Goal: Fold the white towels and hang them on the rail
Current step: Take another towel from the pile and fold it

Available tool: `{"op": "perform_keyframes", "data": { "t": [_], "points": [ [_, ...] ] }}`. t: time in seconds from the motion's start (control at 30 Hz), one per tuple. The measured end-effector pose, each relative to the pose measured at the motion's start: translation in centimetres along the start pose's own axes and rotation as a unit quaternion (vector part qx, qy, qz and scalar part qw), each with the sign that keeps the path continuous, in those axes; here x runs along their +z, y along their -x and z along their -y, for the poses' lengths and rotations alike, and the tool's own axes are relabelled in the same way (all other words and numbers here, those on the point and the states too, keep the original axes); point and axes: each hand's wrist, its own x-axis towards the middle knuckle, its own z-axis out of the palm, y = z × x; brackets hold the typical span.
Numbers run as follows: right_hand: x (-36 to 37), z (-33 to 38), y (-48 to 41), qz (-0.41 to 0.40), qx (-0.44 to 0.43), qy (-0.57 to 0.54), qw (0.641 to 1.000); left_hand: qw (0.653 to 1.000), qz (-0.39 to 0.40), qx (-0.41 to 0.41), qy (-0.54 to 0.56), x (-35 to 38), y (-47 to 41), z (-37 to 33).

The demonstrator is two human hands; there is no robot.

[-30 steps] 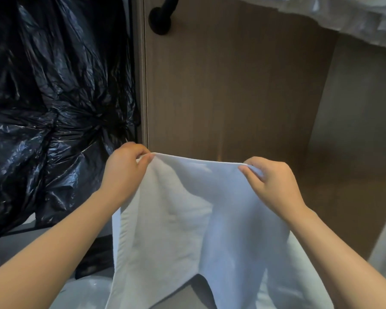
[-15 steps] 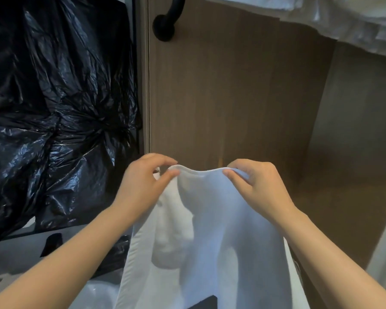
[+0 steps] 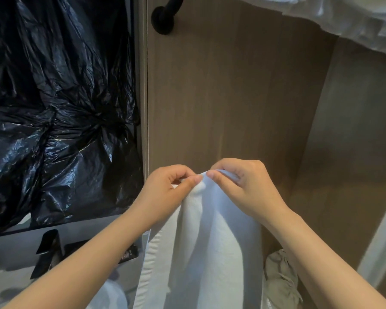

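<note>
A white towel (image 3: 201, 246) hangs down in front of me, doubled over lengthwise. My left hand (image 3: 165, 190) pinches one top corner and my right hand (image 3: 245, 186) pinches the other. The two corners meet at the top middle, fingertips almost touching. The black rail bracket (image 3: 164, 17) is fixed to the wooden panel at the top, well above my hands. More white towels (image 3: 348, 16) hang at the top right edge. The towel's lower end runs out of view.
A wooden panel (image 3: 232, 97) stands straight ahead, a second panel angled at the right. Crumpled black plastic bags (image 3: 54, 108) fill the left side. A grey-green cloth (image 3: 279, 277) lies low at the right, beside the towel. A grey surface with black tape lies lower left.
My hands have come together, bringing the towel's two top corners from wide apart to meeting. The towel went from spread flat to folded in half lengthwise.
</note>
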Motion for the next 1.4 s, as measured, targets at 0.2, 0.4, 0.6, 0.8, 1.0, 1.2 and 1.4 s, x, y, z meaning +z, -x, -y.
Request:
{"op": "perform_keyframes", "data": {
  "t": [0.2, 0.4, 0.6, 0.8, 1.0, 1.2, 1.4],
  "points": [
    [-0.2, -1.7, 1.4, 0.025, 0.023, -0.002, 0.999, 0.999, 0.015, -0.028, -0.024, -1.0, -0.5, 0.2],
    [-0.2, -3.5, 2.5, 0.060, 0.060, 0.023, 0.996, 0.994, -0.058, 0.012, -0.092, -2.1, -1.3, 1.0],
    [-1.0, -5.1, 3.4, 0.076, 0.092, 0.073, 0.990, 0.982, -0.127, 0.027, -0.135, -3.4, -1.7, 2.2],
    [-2.2, -6.3, 4.6, 0.069, 0.129, 0.101, 0.984, 0.972, -0.169, 0.021, -0.159, -4.5, -1.8, 3.7],
    [-3.4, -6.7, 4.3, 0.067, 0.142, 0.146, 0.977, 0.970, -0.177, 0.018, -0.168, -4.7, -2.2, 5.0],
    [-5.0, -7.5, 3.7, 0.050, 0.154, 0.190, 0.968, 0.967, -0.186, -0.004, -0.175, -4.9, -2.8, 6.5],
    [-6.5, -9.0, 2.7, 0.054, 0.171, 0.276, 0.944, 0.964, -0.190, -0.028, -0.183, -4.5, -4.0, 7.5]
  ]
}}
